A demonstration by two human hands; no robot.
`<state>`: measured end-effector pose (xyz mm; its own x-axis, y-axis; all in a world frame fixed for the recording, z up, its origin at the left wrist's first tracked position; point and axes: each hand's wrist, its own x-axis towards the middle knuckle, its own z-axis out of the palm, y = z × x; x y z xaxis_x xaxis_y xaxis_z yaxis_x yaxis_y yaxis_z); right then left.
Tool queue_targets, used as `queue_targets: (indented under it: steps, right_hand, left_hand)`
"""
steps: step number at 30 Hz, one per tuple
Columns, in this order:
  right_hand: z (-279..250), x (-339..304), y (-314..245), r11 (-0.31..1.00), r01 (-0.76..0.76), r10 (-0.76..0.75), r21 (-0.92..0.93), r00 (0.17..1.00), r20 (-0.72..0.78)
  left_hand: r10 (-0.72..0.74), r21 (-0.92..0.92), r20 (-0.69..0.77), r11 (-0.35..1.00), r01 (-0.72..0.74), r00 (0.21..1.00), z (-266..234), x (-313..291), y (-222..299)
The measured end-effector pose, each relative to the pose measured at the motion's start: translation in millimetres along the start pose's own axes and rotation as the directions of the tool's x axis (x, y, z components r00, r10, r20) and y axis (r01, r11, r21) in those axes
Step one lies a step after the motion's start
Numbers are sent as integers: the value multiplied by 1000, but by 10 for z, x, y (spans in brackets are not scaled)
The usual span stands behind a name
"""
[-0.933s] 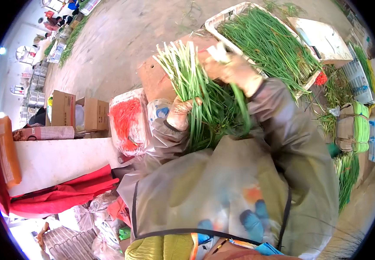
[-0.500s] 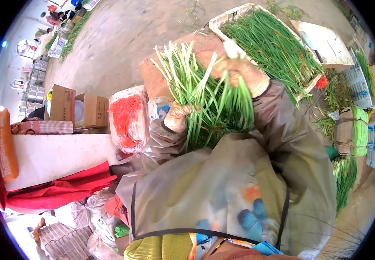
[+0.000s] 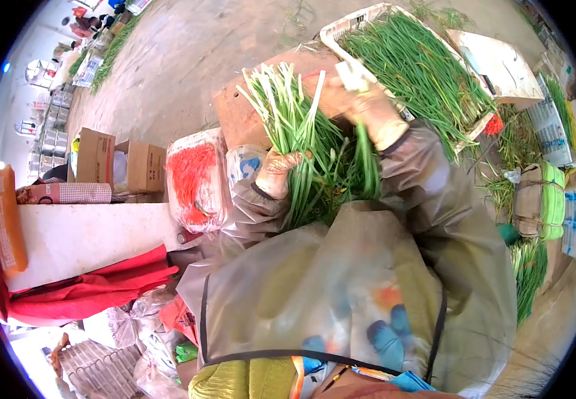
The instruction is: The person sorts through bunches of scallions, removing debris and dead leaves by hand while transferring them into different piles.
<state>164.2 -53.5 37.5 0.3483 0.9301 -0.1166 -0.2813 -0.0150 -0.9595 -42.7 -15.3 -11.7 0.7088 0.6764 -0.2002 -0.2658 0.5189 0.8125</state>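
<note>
My left hand (image 3: 276,171) is closed around a thick bunch of chives (image 3: 291,110), pale stem ends up, green leaves hanging toward my lap. To its right, my right hand (image 3: 367,112) is somewhat blurred but looks closed on a smaller clump of chives (image 3: 367,156). White ends stick out above that hand, and green leaves trail below it. Both hands are over a brown board (image 3: 233,103). Loose leaves gather between my sleeves, against the translucent apron (image 3: 314,286).
A white crate (image 3: 331,32) of green chives stands at the far right, beside a white box (image 3: 504,66). On the left, red ties (image 3: 193,179) lie on a pale block near a white tabletop (image 3: 95,233). Cardboard boxes (image 3: 95,156) stand behind. Bundled green packaging (image 3: 552,199) sits right.
My right hand has shifted slightly up, and the clump hanging from it looks thinner and farther from the main bunch. My left hand keeps its hold, moving only a little.
</note>
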Motion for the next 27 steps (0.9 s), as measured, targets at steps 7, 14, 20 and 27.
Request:
queue_targets:
  steps: [7,14,20,27]
  right_hand:
    - [15,213,246,1000,-19,16,14,975,220]
    - [216,155,433,869,167,-95,-465,980,175]
    - [16,139,467,935,194,-87,-297,937,338]
    - [127,118,486,999,-10,20,-53,978,210]
  left_hand:
    - [-89,-157,94,982,103,992,-109,48,12]
    - [30,27,41,999,-31,999,-46,233,23]
    - [71,31,0,997,-71,997,-43,251,11]
    - [88,30,-65,996,-86,994,-120,272,-61]
